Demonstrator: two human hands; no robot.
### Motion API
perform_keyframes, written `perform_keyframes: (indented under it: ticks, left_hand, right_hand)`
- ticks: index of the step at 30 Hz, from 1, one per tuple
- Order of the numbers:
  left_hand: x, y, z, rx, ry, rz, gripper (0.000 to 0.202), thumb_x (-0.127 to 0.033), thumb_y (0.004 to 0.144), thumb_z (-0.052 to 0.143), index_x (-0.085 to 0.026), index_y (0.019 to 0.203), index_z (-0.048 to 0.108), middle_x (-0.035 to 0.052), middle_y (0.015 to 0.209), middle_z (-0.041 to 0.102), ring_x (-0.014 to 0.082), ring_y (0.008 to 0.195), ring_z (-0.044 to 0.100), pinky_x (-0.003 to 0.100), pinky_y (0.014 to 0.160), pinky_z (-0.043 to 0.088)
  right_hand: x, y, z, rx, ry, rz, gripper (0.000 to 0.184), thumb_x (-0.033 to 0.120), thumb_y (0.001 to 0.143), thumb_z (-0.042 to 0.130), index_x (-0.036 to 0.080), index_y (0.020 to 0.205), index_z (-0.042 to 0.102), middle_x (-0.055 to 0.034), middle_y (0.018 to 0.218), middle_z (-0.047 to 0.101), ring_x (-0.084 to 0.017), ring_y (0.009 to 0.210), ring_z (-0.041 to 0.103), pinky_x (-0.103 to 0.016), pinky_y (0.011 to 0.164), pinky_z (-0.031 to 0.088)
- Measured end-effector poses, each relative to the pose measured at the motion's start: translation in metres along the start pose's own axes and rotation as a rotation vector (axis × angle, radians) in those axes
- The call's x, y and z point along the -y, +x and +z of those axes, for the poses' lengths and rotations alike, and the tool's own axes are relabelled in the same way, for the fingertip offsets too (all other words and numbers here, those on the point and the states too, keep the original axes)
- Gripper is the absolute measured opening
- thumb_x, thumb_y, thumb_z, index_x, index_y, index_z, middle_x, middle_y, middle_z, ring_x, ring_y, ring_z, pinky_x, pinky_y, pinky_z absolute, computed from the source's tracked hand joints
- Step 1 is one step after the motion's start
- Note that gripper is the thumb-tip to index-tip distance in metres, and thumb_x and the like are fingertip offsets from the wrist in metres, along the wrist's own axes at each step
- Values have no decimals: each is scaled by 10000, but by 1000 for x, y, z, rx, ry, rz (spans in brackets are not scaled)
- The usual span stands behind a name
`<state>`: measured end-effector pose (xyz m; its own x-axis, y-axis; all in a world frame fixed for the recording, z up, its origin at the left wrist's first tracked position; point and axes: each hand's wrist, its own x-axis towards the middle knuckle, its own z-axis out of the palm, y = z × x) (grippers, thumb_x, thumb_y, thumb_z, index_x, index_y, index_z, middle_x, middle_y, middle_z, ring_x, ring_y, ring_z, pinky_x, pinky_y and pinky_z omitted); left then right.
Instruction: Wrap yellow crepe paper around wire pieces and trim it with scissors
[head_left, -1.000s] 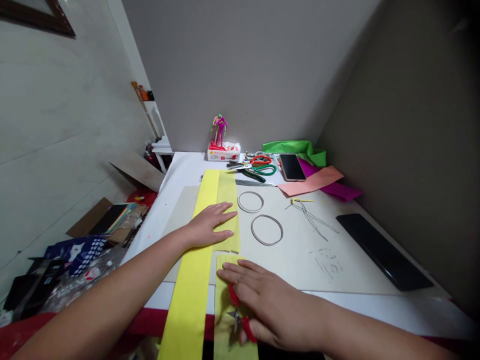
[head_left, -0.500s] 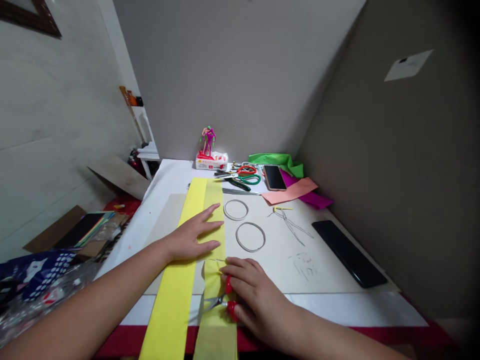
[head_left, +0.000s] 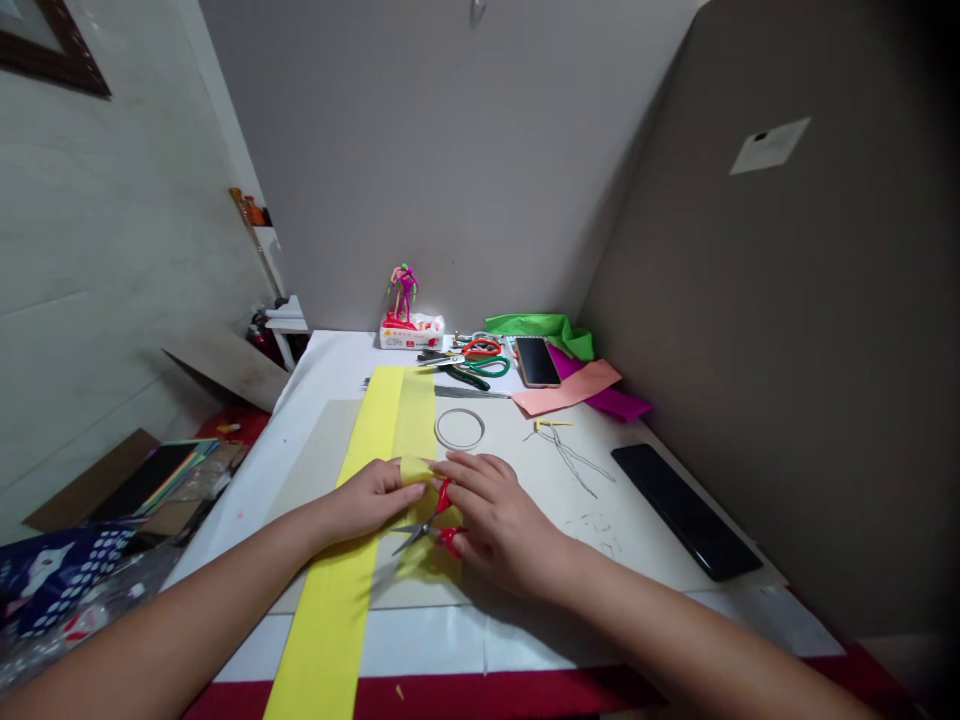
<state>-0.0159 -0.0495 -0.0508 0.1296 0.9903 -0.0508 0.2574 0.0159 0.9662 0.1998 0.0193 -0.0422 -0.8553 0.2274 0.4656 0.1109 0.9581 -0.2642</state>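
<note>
A long yellow crepe paper strip (head_left: 322, 610) runs from the near table edge toward the back. My left hand (head_left: 375, 497) is closed, with thumb and fingers pinching a lifted, folded yellow paper piece (head_left: 416, 468) above the strip. My right hand (head_left: 506, 520) is wrapped around the red-handled scissors (head_left: 425, 530), and its fingertips touch the folded piece's right side. The scissor blades are spread apart and point left, below the lifted paper. A wire ring (head_left: 437, 427) lies just beyond my hands; a second ring is mostly hidden behind my right hand.
A black phone (head_left: 686, 510) lies at the right, near a bundle of bent wires (head_left: 574, 455). Green-handled scissors (head_left: 487, 367), another phone (head_left: 537, 362), coloured paper strips (head_left: 570, 388) and a tissue pack (head_left: 411, 333) bearing a small figure (head_left: 404, 292) sit farther back.
My left hand has gone from lying flat on the strip to pinching the folded yellow paper. The paper's near end has been lifted and moved away from the table edge; the scissors moved forward.
</note>
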Motion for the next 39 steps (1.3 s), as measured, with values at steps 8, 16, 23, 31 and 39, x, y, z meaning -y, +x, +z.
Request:
perform_keyframes:
  ticks: [8, 16, 23, 31, 39]
  left_hand:
    - [19, 14, -24, -259, -363, -101, 346, -429, 790, 652, -134, 611, 685, 51, 592, 676, 164, 527, 587, 266, 555, 451]
    - [25, 18, -32, -399, -605, 6, 238, -342, 742, 715, -105, 737, 737, 117, 754, 737, 236, 724, 680, 333, 747, 517]
    - [25, 12, -36, -495, -679, 30, 211, -288, 731, 738, -88, 796, 723, 106, 792, 734, 218, 744, 676, 327, 737, 525]
    - [25, 9, -37, -559, -708, 28, 167, -267, 896, 580, -109, 893, 635, 29, 847, 670, 144, 742, 645, 329, 713, 538]
    - [22, 10, -37, -641, -756, 68, 174, -270, 904, 567, -114, 948, 629, 45, 918, 666, 157, 795, 645, 344, 732, 538]
  right_hand:
    - [-26, -26, -5, 8, 0, 258, 261, 31, 736, 593, 199, 930, 638, -64, 957, 659, -211, 913, 569, -343, 834, 434]
    - [-14, -24, 0, 133, -80, 304, 142, 62, 736, 617, 195, 750, 666, -27, 716, 646, -180, 748, 567, -308, 779, 404]
    - [6, -21, -6, 154, -239, 366, 105, 104, 758, 582, 152, 712, 664, -83, 696, 632, -228, 742, 564, -398, 812, 370]
    - [34, -9, -13, 188, -267, 188, 26, 177, 742, 627, 171, 723, 644, -70, 735, 633, -218, 784, 541, -453, 930, 303]
    - [71, 32, 18, 266, -9, -133, 93, 131, 821, 566, 153, 735, 596, -71, 754, 634, -220, 822, 552, -520, 1005, 222]
